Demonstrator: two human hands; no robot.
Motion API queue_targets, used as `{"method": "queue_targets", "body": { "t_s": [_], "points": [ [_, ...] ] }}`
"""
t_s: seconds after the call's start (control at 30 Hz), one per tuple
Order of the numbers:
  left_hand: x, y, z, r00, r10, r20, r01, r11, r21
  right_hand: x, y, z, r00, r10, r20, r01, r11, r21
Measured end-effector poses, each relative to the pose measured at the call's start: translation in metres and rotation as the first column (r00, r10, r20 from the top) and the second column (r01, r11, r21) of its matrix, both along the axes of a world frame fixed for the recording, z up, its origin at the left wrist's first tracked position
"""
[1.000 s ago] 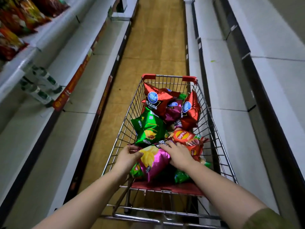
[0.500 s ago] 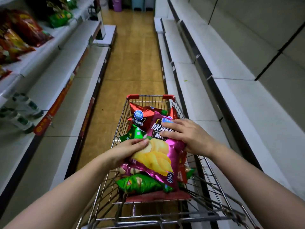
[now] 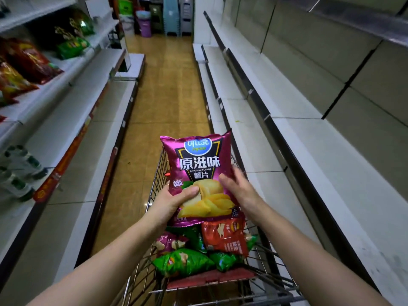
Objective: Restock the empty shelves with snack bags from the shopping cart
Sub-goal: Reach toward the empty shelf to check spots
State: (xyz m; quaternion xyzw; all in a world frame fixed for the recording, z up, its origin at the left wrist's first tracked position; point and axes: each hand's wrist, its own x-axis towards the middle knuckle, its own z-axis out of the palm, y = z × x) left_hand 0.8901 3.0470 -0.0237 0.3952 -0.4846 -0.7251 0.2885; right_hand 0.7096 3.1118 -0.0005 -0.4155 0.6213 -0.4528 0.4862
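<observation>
I hold a purple bag of potato chips (image 3: 198,173) upright in front of me, above the near end of the shopping cart (image 3: 157,171), its front facing me with white lettering and a picture of yellow chips. My left hand (image 3: 170,202) grips its lower left corner, thumb pressed across the front and the other fingers hidden behind. My right hand (image 3: 240,191) lies against the bag's right edge with fingers nearly straight and loosely together, touching rather than clutching it. Below the bag, the wire cart holds more snack bags: a red bag (image 3: 225,237) on top at the right, a small purple bag (image 3: 170,241) at the left, and two green bags (image 3: 183,261) nearest me. The cart stands in a narrow aisle with a tan floor. To my right run pale, bare shelves (image 3: 298,151). To my left, the upper shelves (image 3: 55,102) carry red bags (image 3: 28,60) and green bags (image 3: 72,47), and lower down lie some blurred bottles (image 3: 19,171) with green caps.
</observation>
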Motion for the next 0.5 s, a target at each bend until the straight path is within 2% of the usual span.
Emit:
{"method": "queue_targets", "body": {
  "t_s": [0.13,0.27,0.5],
  "points": [
    [0.003,-0.001,0.004,1.0,-0.02,-0.001,0.02,0.999,-0.036,0.01,-0.007,-0.005,0.998,-0.065,0.001,0.065,0.994,-0.087],
    [0.011,-0.007,0.008,0.995,-0.096,0.013,0.096,0.995,-0.014,0.014,-0.013,-0.005,0.992,-0.102,-0.071,0.091,0.985,-0.144],
    [0.008,-0.008,0.016,0.985,-0.172,0.002,0.172,0.984,-0.051,0.017,0.005,0.01,0.981,-0.193,-0.016,0.185,0.96,-0.211]
  ]
}}
